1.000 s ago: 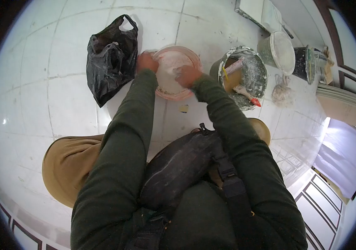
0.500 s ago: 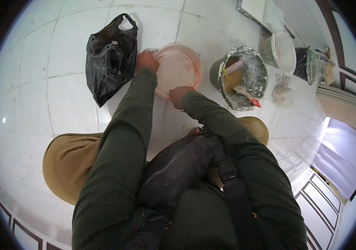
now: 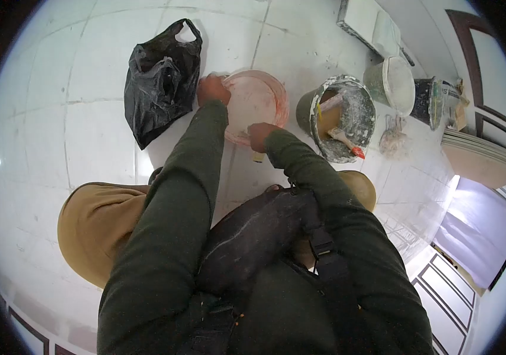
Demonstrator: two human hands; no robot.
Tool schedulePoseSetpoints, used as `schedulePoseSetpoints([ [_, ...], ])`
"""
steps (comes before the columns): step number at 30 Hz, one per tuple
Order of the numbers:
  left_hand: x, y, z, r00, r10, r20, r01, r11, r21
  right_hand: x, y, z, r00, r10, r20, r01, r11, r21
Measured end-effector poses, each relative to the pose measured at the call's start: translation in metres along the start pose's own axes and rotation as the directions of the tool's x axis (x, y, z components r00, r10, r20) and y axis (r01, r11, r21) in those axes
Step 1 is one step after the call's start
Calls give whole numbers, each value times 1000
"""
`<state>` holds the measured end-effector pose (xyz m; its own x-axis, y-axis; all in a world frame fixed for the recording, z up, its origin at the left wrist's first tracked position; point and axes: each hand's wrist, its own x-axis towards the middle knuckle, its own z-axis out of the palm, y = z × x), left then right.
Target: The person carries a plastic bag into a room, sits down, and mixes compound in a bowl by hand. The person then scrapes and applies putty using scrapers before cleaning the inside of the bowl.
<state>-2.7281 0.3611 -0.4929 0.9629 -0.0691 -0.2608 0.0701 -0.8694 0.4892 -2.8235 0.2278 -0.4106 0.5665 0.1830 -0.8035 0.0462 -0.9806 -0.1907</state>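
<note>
A round pinkish tub (image 3: 285,94) stands on the floor before me, with a pale white mix or powder inside. My left hand (image 3: 213,90) is closed on its left rim, fingers mostly hidden. At the near side of the tub, my right hand (image 3: 261,136) is curled closed over the rim; what its fingers hold is hidden. Just under that hand a small yellowish piece (image 3: 258,157) shows, too small to name. A black plastic bag (image 3: 161,89) sits close to the left of my left hand.
Right of the tub stands a dark, white-smeared bucket (image 3: 306,112) with brownish liquid and a red-tipped brush (image 3: 346,143) inside. Farther right are a pale bucket (image 3: 399,86), a dark bucket (image 3: 424,102), a clear plastic bag (image 3: 394,141) and stacked boards (image 3: 481,157).
My right hand has shifted slightly right along the near rim, and the yellowish piece now shows below it. My left hand stays at the left rim. The view has shifted a little.
</note>
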Motion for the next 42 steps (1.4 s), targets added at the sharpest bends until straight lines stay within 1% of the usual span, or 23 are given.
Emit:
schedulePoseSetpoints([
  [1,-2,0,2,999,39,-27,-39,999,0,-1,3,1,1000,-12,28,12,1000,-4],
  [4,-2,0,5,995,75,-66,-75,997,10,3,5,-35,998,-24,-58,28,997,68],
  [6,-10,5,-4,1000,24,0,-24,1000,11,2,3,-51,995,96,8,-96,977,189],
  [8,-12,15,-26,992,-87,93,86,996,5,15,6,-36,993,107,42,-114,973,202],
  [10,-15,6,-14,990,-76,121,90,989,-115,33,27,30,998,48,52,-54,990,132],
  [11,-7,8,-11,991,-62,119,83,980,-183,27,30,33,999,48,-8,-46,991,129],
  [13,-2,17,-20,997,-75,24,76,994,-83,13,29,35,993,22,-114,-11,995,102],
  [15,-15,15,-10,998,-55,17,55,998,-15,-13,20,-7,995,22,-94,-24,1000,-15],
  [17,-7,8,0,1000,-16,11,16,1000,2,-11,26,-33,998,-60,-1,57,957,-286],
  [19,-10,3,11,1000,-4,-26,4,1000,11,5,38,-38,968,-161,191,247,744,-621],
  [20,-5,1,12,998,3,-59,-2,1000,14,7,36,-31,969,-179,172,248,743,-621],
  [23,4,-4,29,992,-124,-16,125,992,16,0,17,7,957,-241,162,289,736,-612],
  [25,-4,11,3,993,-94,-67,86,990,-108,-2,17,9,930,-298,215,366,693,-621],
  [26,-11,12,-3,993,-87,-81,73,984,-162,-4,20,3,947,-289,142,315,745,-588],
  [28,-13,9,-2,991,-3,-132,-16,990,-144,-12,24,5,969,-249,-4,218,855,-470],
  [30,-10,5,-1,987,35,-157,-55,991,-125,-2,42,0,966,-255,-47,224,911,-345],
  [31,-10,2,-1,993,-14,-121,-12,977,-213,4,51,-1,965,-256,-64,228,931,-285],
  [32,-10,1,-1,995,-61,-82,34,953,-300,8,56,-1,993,-58,-105,60,998,12],
  [33,-9,2,-2,994,-103,-42,79,919,-385,12,62,-2,985,145,-89,-111,945,308],
  [35,-14,10,-17,986,-119,-116,44,861,-506,-3,54,-18,936,337,-99,-211,764,609],
  [37,-15,12,-24,980,-126,-156,0,777,-629,-24,40,-41,898,352,-266,-90,736,671],
  [39,-13,11,-24,981,-112,-157,-45,661,-749,7,56,-26,842,394,-370,-65,754,654],
  [42,-33,29,-55,978,-49,-205,-91,779,-620,12,53,-23,807,350,-476,53,760,648],
])
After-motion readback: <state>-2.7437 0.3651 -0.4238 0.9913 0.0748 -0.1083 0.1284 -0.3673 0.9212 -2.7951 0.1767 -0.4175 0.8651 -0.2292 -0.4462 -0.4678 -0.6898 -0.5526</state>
